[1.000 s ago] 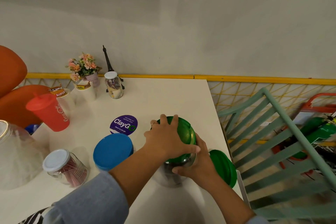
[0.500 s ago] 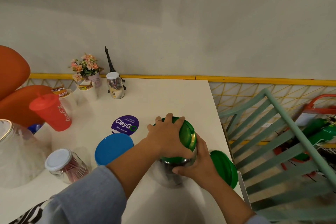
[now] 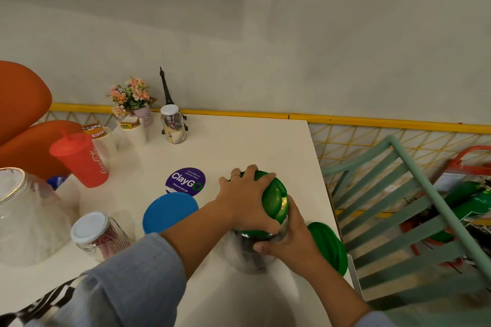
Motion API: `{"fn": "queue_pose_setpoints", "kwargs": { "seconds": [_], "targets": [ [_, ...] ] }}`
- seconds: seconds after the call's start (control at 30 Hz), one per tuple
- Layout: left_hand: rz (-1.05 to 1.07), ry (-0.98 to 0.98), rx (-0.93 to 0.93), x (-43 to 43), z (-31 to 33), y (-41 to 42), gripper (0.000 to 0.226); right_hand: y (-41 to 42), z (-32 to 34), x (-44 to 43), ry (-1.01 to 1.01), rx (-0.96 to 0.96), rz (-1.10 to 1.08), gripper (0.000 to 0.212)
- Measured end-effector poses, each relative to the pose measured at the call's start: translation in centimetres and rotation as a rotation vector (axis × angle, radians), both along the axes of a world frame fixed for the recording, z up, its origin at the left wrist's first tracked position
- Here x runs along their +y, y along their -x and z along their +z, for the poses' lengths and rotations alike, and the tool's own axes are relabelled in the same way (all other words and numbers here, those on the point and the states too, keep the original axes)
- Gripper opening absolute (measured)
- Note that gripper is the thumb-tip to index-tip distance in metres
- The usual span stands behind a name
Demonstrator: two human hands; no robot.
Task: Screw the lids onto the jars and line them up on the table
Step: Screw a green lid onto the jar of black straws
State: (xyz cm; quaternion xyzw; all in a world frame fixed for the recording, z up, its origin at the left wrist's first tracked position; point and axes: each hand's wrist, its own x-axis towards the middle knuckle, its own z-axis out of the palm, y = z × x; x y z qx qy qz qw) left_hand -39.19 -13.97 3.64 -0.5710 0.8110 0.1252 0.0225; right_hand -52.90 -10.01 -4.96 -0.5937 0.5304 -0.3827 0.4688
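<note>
— What's around me here?

— I'm at a white table (image 3: 239, 141) pushed up to a plain pale grey wall (image 3: 292, 34), which is bare and evenly lit. A yellow rail (image 3: 372, 122) runs along the wall at the table's far edge, with yellow lattice mesh (image 3: 358, 146) beneath it.

— And off to the sides?

— Past the table's right edge stands a mint-green slatted chair (image 3: 398, 207). Behind its slats I see an orange frame (image 3: 473, 151) and something green, too blurred to tell. Beyond the far left corner sits an orange rounded seat (image 3: 21, 103).

— Anything on the tabletop itself?

— A round purple "ClayGo" sticker (image 3: 186, 180), near the middle.
</note>
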Motion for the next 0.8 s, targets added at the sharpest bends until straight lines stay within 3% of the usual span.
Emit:
{"fn": "queue_pose_setpoints", "kwargs": {
  "seconds": [0.33, 0.57, 0.8],
  "targets": [
    [-0.042, -0.002, -0.022, -0.3, -0.1, -0.7, 0.089, 0.2, -0.2, -0.8, 0.043, 0.039, -0.023, 0.101],
    [0.004, -0.024, 0.071, -0.6, 0.1, -1.4, 0.072, 1.0, 0.2, -2.8, 0.053, 0.102, -0.059, 0.093],
    [0.006, -0.046, 0.068, -2.6, 1.3, -1.6, 0.063, 2.1, 1.5, -7.5, -0.043, 0.277, -0.051, 0.113]
  ]
}}
